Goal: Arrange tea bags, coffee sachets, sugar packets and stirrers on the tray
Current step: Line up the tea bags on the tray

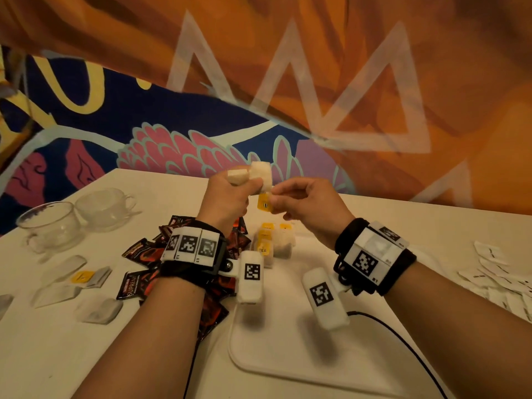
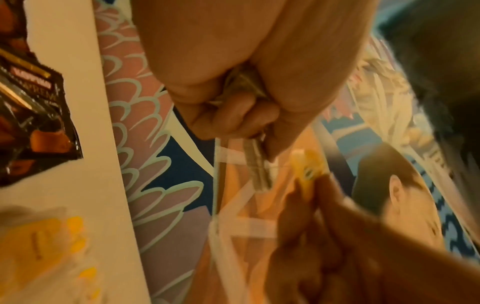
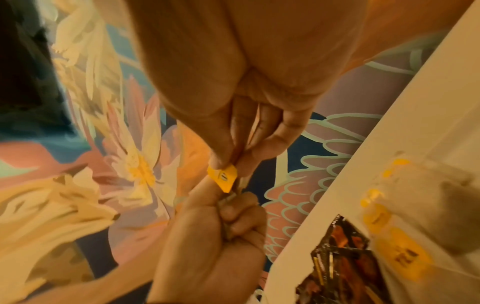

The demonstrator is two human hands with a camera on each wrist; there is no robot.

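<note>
Both hands are raised above the white table. My left hand (image 1: 230, 197) grips pale tea bags (image 1: 260, 172) in a fist; they stick out above its fingers (image 2: 233, 111). My right hand (image 1: 299, 198) pinches the yellow tea bag tag (image 1: 264, 203) between thumb and fingers (image 3: 259, 152), the tag (image 3: 223, 178) sitting right against the left fist. A white tray (image 1: 288, 352) lies below the wrists with several yellow-tagged tea bags (image 1: 272, 241) at its far end. Dark red coffee sachets (image 1: 144, 254) are piled left of the tray.
Two clear glass cups (image 1: 51, 226) stand at the far left. Loose tea bags (image 1: 86, 279) lie on the table at the left. White sugar packets (image 1: 501, 272) lie at the right edge. A black cable (image 1: 403, 347) runs across the tray's right side. A painted wall rises behind.
</note>
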